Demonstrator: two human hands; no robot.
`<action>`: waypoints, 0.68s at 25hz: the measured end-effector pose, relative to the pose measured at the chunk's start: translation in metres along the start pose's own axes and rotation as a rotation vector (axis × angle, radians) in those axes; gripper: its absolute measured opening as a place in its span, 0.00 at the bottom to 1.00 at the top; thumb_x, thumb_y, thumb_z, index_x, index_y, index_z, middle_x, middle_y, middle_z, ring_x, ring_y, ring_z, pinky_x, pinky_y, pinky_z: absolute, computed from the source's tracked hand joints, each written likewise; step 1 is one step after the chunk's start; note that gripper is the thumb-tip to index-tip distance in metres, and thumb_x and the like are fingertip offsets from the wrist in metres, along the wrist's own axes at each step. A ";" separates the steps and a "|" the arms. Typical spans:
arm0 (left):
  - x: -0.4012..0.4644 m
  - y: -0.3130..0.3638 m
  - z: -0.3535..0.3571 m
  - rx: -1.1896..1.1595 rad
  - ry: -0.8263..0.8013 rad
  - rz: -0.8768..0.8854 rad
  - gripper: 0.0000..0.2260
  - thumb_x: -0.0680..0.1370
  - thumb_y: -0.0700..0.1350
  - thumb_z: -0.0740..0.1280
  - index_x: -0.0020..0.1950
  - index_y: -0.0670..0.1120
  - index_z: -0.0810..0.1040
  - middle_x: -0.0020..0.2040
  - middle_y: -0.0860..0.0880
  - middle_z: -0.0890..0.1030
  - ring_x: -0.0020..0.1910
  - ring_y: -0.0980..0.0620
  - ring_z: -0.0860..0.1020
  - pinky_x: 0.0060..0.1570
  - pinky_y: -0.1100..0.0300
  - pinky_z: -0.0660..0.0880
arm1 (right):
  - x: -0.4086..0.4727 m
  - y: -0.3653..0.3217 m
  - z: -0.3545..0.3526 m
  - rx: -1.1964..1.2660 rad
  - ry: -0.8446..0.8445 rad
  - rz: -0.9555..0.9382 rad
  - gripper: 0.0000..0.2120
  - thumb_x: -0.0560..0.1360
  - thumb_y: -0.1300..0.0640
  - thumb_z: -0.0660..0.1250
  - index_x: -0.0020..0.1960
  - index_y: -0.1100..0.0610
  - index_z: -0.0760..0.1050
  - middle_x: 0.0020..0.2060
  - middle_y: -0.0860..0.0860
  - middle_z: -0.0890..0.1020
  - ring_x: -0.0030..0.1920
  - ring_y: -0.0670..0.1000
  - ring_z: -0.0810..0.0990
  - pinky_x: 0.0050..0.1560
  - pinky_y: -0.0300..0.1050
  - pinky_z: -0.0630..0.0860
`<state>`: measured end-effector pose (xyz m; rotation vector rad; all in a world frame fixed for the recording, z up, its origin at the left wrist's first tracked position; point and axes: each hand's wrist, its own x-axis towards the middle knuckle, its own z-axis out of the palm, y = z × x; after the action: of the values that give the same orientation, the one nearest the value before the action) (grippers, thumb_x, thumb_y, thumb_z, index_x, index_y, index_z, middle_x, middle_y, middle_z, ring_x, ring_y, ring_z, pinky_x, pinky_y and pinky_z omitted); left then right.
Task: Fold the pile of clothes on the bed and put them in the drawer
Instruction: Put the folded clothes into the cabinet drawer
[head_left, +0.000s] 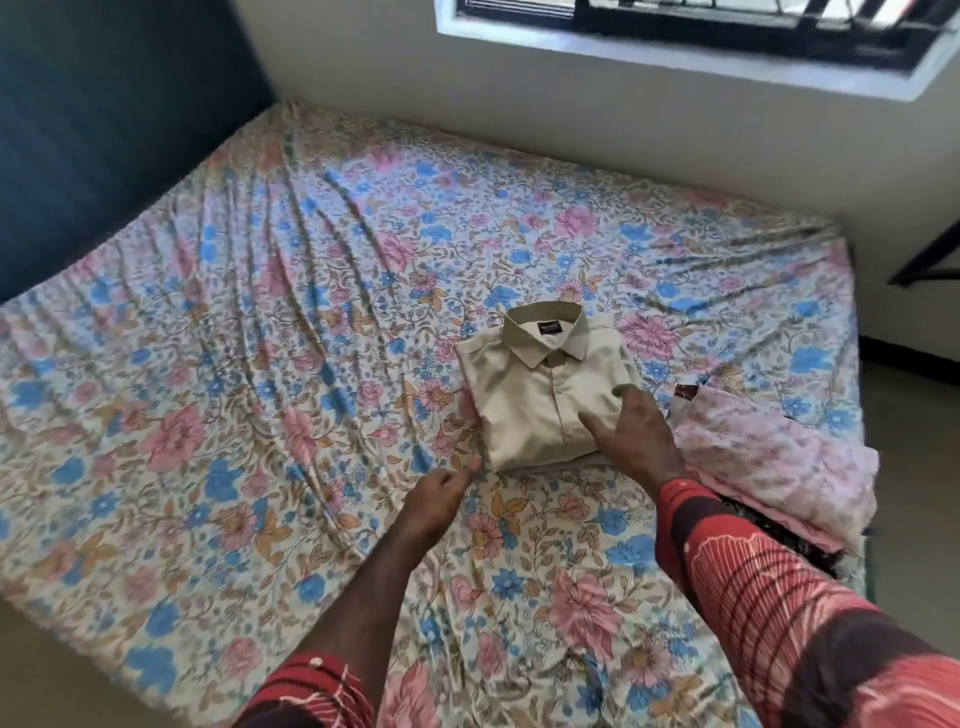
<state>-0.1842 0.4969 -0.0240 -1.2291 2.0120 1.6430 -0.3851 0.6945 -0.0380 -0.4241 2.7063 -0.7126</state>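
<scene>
A beige collared shirt (540, 389) lies folded into a neat rectangle on the floral bedsheet (260, 338), collar pointing away from me. My right hand (636, 439) rests flat on the shirt's near right corner, fingers spread and fairly straight. Just off the shirt's near left corner hovers my left hand (439, 501), loosely curled and holding nothing. To the right of the shirt a pink floral garment (779, 467) sits folded on top of darker cloth near the bed's edge. No drawer is in view.
A dark blue headboard (104, 130) runs along the left side of the bed. The wall with a window (701, 36) stands behind the bed. A dark furniture leg (930, 254) and bare floor show at the right.
</scene>
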 end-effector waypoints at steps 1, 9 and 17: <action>0.017 0.004 0.006 -0.059 -0.030 -0.043 0.41 0.71 0.74 0.62 0.71 0.44 0.73 0.70 0.40 0.75 0.67 0.41 0.75 0.66 0.43 0.71 | 0.019 0.009 0.002 0.013 0.000 0.038 0.37 0.75 0.34 0.69 0.74 0.56 0.63 0.68 0.58 0.71 0.66 0.59 0.74 0.64 0.59 0.75; 0.164 0.024 0.041 -0.256 -0.054 -0.024 0.58 0.59 0.83 0.65 0.82 0.52 0.59 0.82 0.46 0.60 0.78 0.40 0.62 0.73 0.31 0.59 | 0.154 0.074 0.048 0.285 -0.108 0.246 0.60 0.61 0.22 0.72 0.77 0.59 0.56 0.72 0.60 0.71 0.69 0.62 0.74 0.68 0.59 0.74; 0.263 0.027 0.058 -0.350 -0.149 -0.047 0.52 0.57 0.80 0.71 0.72 0.50 0.73 0.62 0.45 0.83 0.58 0.42 0.82 0.57 0.47 0.78 | 0.212 0.117 0.090 0.564 -0.180 0.441 0.68 0.45 0.20 0.78 0.75 0.57 0.66 0.65 0.52 0.79 0.59 0.59 0.83 0.62 0.58 0.80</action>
<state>-0.3804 0.4335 -0.1999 -1.2070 1.6429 2.0578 -0.5681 0.6783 -0.2191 0.2272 2.1811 -1.1710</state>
